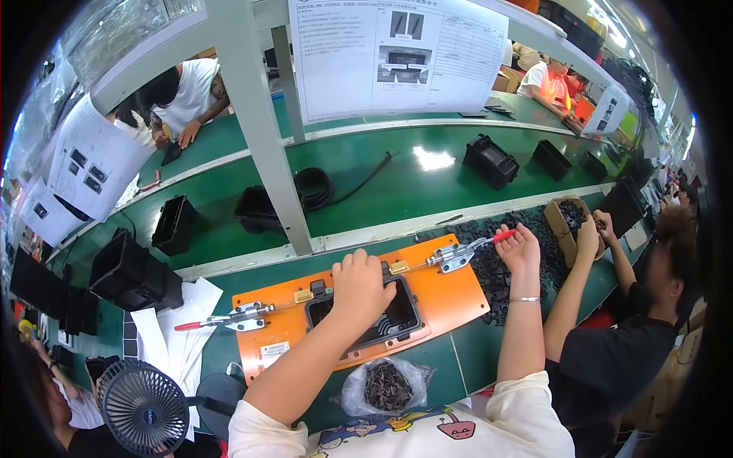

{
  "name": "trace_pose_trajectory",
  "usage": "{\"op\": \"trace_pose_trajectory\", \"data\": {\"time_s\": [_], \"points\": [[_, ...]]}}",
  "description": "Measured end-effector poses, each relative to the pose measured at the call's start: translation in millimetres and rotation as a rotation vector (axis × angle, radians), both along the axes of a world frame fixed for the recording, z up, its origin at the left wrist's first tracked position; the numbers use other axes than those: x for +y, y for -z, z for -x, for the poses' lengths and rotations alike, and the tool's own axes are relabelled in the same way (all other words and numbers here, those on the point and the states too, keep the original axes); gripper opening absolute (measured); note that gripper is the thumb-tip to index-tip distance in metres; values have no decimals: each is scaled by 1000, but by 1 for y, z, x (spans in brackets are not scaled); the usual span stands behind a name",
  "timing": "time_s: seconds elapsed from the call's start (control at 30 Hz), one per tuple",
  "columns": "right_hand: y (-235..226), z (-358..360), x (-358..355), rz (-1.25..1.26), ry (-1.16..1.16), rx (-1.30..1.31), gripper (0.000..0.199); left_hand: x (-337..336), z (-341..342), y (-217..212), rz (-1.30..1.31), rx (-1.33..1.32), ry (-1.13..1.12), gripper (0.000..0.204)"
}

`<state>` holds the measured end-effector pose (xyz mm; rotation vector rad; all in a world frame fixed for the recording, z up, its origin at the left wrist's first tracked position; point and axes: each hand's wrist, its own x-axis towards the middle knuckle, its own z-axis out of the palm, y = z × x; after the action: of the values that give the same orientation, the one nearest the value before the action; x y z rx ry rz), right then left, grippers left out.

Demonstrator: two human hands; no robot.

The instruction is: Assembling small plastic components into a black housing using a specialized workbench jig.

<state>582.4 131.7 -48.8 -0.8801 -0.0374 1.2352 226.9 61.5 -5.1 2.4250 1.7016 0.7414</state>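
An orange fixture plate lies on the bench in front of me, with a black plastic box set in its middle. My left hand reaches over the box, its fingers curled at the far rim and hiding part of the inside. At the plate's right end, a metal toggle clamp has a red handle. My right hand, palm turned up, has its fingers around that handle. A second toggle clamp sits at the left end, its red handle pointing outward, untouched.
Small black parts are heaped right of the plate. A bag of dark pieces lies nearest me; a fan stands lower left. A green conveyor carries black housings beyond a white post. A co-worker reaches into a cardboard box.
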Motion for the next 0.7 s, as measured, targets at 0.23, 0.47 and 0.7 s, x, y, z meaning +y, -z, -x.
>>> {"op": "trace_pose_trajectory", "data": {"time_s": [0.23,0.47,0.7], "points": [[-31,-18,29,-631,-233,-132,29,-1,-6,7,-59,-56,21,31],[-69,168,-23,-683,-462,-1966,23,2,-1,11,-87,-73,3,31],[-65,155,-26,-834,-502,-2083,18,-10,9,0,-102,-71,8,37]]}}
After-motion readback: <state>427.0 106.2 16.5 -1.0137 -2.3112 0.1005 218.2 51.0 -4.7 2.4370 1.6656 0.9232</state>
